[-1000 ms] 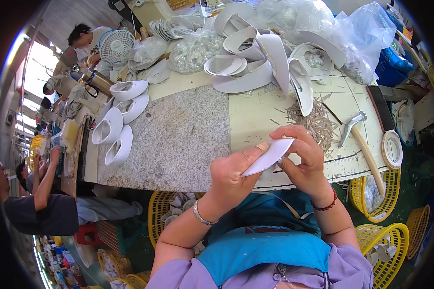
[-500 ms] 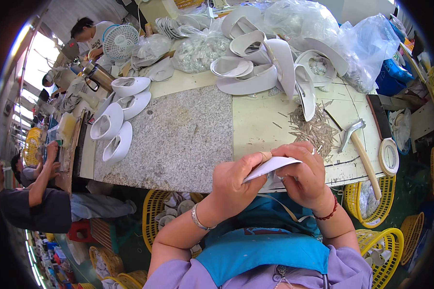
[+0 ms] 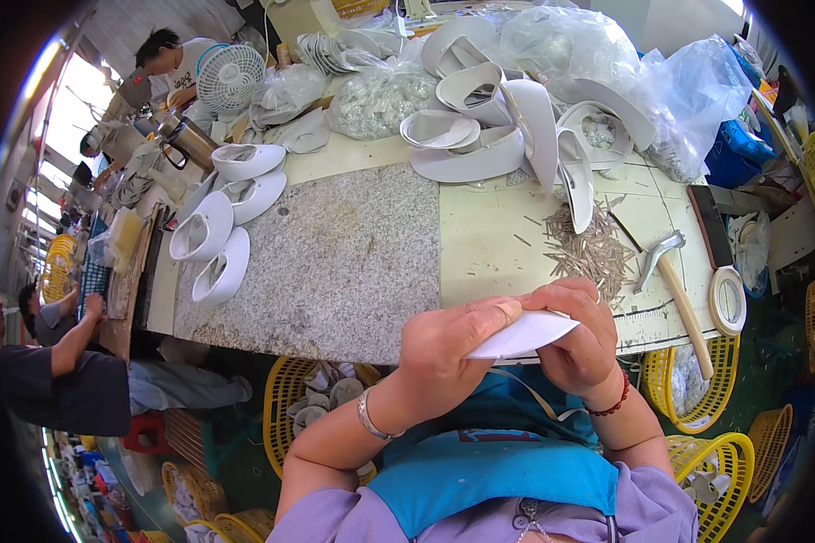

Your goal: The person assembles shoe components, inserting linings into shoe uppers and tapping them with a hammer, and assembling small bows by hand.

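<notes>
Both hands grip a white curved shoe piece point(image 3: 525, 333) above the table's near edge. My left hand point(image 3: 448, 339) is closed on its left end, with the thumb along the top. Closed round the other end is my right hand point(image 3: 578, 335). Most of the piece's underside is hidden by my fingers. Just beyond my right hand lies a heap of thin brownish slivers point(image 3: 589, 253). Right of the heap is a hammer point(image 3: 684, 303) with a wooden handle. Several similar white shoe pieces point(image 3: 222, 264) stand in a cluster at the table's left.
More white shoe pieces point(image 3: 471, 156) are piled at the back, beside clear plastic bags point(image 3: 570, 50). A roll of tape point(image 3: 727, 300) and a dark bar point(image 3: 711, 224) lie at the right edge. Yellow baskets point(image 3: 281, 425) stand below. A co-worker point(image 3: 68, 380) is at the left.
The white shoe piece has tilted in my hands, so more of its broad face shows. My fingers have shifted along it. The co-worker at left has lowered an arm.
</notes>
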A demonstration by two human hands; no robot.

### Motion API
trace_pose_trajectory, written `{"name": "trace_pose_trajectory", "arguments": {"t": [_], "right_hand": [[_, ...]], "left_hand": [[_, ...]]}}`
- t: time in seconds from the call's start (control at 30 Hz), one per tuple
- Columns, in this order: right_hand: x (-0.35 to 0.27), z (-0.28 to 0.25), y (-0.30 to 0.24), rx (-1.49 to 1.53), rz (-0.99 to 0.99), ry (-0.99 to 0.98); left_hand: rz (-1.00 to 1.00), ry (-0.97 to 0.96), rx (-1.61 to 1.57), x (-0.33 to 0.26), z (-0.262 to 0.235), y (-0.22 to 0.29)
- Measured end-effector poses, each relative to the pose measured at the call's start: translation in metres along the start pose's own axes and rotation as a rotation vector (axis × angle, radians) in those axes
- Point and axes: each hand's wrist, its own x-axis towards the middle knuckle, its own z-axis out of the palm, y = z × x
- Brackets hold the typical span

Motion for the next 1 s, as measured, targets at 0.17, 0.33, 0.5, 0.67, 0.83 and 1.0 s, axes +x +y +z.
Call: {"name": "trace_pose_trajectory", "arguments": {"t": [0.17, 0.33, 0.5, 0.67, 0.83, 1.0], "right_hand": [[0.000, 0.001, 0.002, -0.058, -0.036, 0.005], [-0.001, 0.005, -0.001, -0.046, 0.018, 0.023], [0.001, 0.009, 0.000, 0.026, 0.112, -0.009], [0.026, 0.015, -0.004, 0.009, -0.024, 0.019], [0.044, 0.038, -0.002, 0.214, -0.200, 0.042], [0.010, 0.082, 0.006, -0.005, -0.144, -0.426]], "left_hand": [[-0.266, 0.003, -0.329, -0.007, 0.004, 0.002], [-0.272, 0.044, -0.271, -0.011, 0.008, 0.012], [-0.104, 0.081, -0.045, -0.014, 0.005, 0.003], [-0.050, 0.027, 0.080, 0.003, -0.029, 0.004], [0.342, 0.066, 0.682, -0.005, -0.075, -0.010], [-0.075, -0.301, 0.633, -0.075, -0.077, -0.043]]}}
